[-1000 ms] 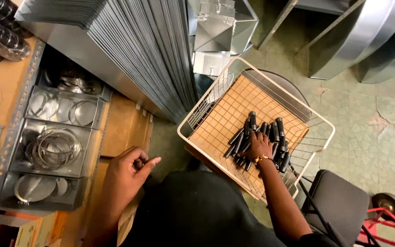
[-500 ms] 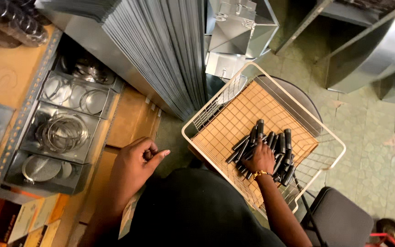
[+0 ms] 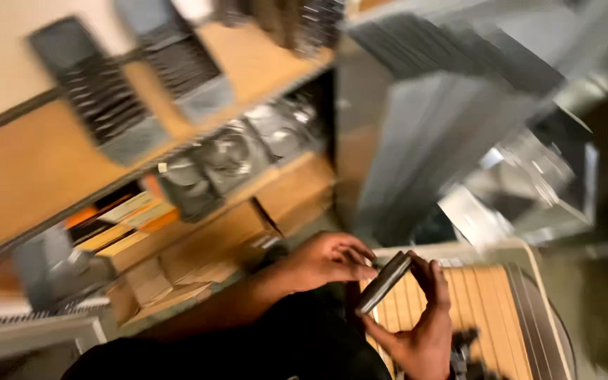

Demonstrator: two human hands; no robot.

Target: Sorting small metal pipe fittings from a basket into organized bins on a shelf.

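The view is blurred by motion. My right hand (image 3: 420,331) holds a short dark rod-shaped piece (image 3: 383,282) up over the near corner of a white wire basket (image 3: 529,267) lined with brown cardboard. My left hand (image 3: 328,259) meets the piece's upper end, its fingertips pinching it. More dark pieces (image 3: 466,352) lie in the basket at the bottom edge of the view. My dark sleeve and body fill the bottom middle.
Wooden shelves (image 3: 72,190) run along the left with metal round fittings in bins (image 3: 226,158), flat boxes (image 3: 117,218) and dark louvred parts (image 3: 100,98). A stack of grey sheet-metal panels (image 3: 445,134) leans at the upper right. Sheet-metal duct parts (image 3: 536,169) sit behind the basket.
My right hand has lifted one dark piece out of the basket and my left hand has come over to grasp it. The camera has swung left and tilted, blurring the view.
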